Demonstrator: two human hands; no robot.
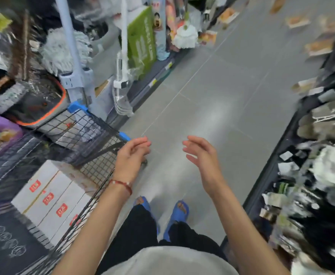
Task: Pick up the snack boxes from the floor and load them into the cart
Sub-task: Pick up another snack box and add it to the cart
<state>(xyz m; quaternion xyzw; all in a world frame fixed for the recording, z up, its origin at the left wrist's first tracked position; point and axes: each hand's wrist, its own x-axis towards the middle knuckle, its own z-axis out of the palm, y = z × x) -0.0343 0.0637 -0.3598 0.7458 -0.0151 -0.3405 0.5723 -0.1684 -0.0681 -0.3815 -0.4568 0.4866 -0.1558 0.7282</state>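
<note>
Both forearms outstretched, left hand and right hand empty, fingers loosely curled, beside cart

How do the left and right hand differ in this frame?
The left hand has a red string bracelet on its wrist; the right hand has a bare wrist. The left hand overlaps the cart rim in view, near its blue corner; the right hand is over bare floor, away from the cart. Shared: both are empty, fingers loosely curled, palms turned toward each other.
</note>
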